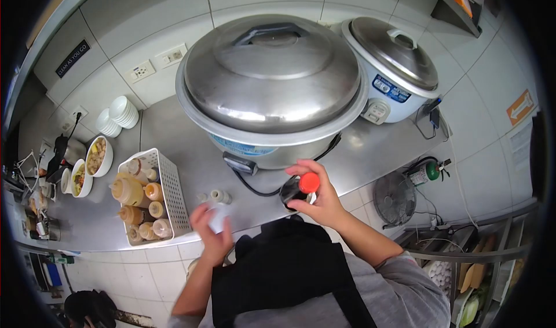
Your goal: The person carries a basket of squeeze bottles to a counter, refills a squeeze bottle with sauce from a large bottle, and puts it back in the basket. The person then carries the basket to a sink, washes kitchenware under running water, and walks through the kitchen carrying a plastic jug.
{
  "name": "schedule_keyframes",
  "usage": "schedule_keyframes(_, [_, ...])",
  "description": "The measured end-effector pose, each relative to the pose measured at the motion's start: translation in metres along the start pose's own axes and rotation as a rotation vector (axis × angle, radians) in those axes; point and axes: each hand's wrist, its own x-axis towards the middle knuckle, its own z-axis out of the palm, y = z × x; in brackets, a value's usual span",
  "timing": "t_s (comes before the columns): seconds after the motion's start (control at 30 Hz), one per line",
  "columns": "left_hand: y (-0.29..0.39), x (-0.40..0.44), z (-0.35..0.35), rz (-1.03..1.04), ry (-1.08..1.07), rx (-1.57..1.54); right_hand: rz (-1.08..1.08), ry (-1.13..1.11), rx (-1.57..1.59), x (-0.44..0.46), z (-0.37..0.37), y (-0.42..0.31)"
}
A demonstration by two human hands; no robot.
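Note:
My right hand (324,198) is wrapped round a dark bottle (289,193) with a red cap, above the counter's front edge in front of the large rice cooker. To the left, my left hand (213,232) is smeared by motion, with something whitish and blurred at its fingers. Just beyond it, a small white container (220,197) stands on the steel counter (255,203). Left of my left hand is a white perforated basket (180,198) holding several squeeze bottles (128,190) with sauces.
A large lidded rice cooker (272,79) and a smaller one (394,67) stand at the back. Stacked white bowls (123,112) and two food bowls (99,156) are at the left. A fan (395,198) and metal shelving (492,253) are at the right.

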Motion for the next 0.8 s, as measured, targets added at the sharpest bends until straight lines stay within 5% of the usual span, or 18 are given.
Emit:
schedule_keyframes(0.1, [0.092, 0.136, 0.021, 0.581, -0.469, -0.078, 0.294, -0.013, 0.071, -0.002, 0.01, 0.002])
schedule_keyframes(0.2, [0.115, 0.19, 0.059, 0.863, -0.859, -0.111, 0.036, -0.052, -0.036, 0.009, 0.004, 0.007])
schedule_keyframes(0.23, [0.121, 0.2, 0.067, 0.862, -0.86, -0.098, -0.048, -0.106, -0.067, 0.014, 0.001, 0.01])
schedule_keyframes(0.3, [0.134, 0.215, 0.083, 0.811, -1.266, -0.121, 0.058, -0.171, 0.067, 0.018, -0.01, 0.017])
schedule_keyframes(0.4, [0.136, 0.214, 0.103, 0.88, -1.35, -0.281, 0.031, -0.478, 0.134, 0.023, -0.02, 0.033])
schedule_keyframes(0.63, [0.166, 0.227, 0.105, 0.74, -1.725, -0.084, -0.099, -0.413, 0.208, 0.03, -0.007, 0.035])
schedule_keyframes(0.8, [0.167, 0.223, 0.108, 0.755, -1.792, -0.046, -0.129, -0.399, 0.232, 0.028, -0.009, 0.035])
